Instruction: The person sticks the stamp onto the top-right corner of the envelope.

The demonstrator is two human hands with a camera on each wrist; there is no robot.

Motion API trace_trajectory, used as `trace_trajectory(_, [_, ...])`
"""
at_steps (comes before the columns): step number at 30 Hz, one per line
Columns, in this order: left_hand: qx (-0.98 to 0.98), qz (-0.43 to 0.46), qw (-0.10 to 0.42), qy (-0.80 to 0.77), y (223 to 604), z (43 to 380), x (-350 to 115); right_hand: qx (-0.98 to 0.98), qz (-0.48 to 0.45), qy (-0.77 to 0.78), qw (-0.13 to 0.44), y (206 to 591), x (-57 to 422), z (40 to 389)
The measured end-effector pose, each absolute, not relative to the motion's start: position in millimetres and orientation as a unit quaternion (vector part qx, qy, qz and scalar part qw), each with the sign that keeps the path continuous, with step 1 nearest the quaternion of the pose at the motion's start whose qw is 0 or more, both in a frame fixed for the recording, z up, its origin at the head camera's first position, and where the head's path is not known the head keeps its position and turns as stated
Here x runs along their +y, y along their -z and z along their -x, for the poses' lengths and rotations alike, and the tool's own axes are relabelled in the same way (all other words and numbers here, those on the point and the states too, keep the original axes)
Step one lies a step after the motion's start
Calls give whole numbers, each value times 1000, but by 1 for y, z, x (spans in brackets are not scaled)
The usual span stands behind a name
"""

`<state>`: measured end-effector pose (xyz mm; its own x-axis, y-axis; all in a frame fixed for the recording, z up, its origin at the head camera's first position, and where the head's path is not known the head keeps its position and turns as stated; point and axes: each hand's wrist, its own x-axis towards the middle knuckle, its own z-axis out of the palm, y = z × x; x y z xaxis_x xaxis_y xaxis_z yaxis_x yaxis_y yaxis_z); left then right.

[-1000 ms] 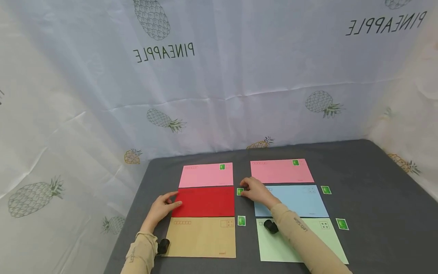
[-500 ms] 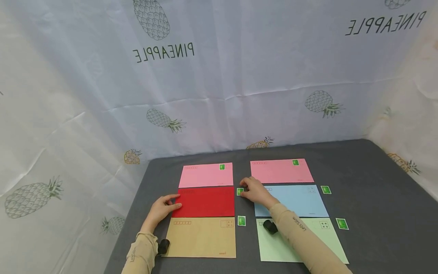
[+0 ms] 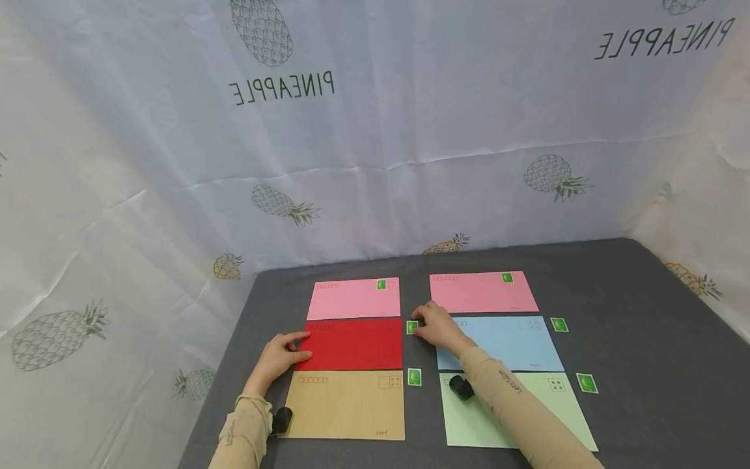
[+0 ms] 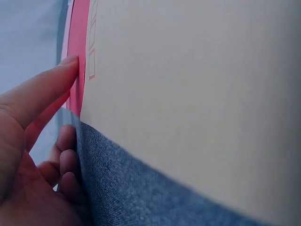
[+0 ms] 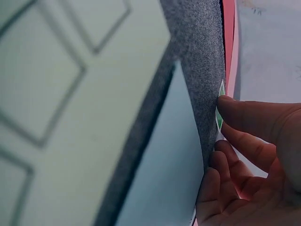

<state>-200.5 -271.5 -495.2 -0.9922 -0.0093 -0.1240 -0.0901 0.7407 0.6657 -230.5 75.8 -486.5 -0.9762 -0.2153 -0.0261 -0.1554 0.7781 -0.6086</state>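
Stamp with green print: unmoved over the last second, on counter just beside red envelope. Right hand: thumb and finger at stamp, pinch or mere touch indeterminate. Left hand: relaxed, fingertips touching left edge of red envelope. Stamp apparently not yet lifted.

Both our sleeved arms reach forward; our left hand parts thumb from forefinger, while our right hand curves its fingers, thumb extended.
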Motion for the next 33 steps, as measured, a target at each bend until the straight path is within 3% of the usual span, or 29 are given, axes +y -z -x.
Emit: trace_trajectory(33, [930,26,69,-360,494,201,-272,933,92,347,34,488,77,233])
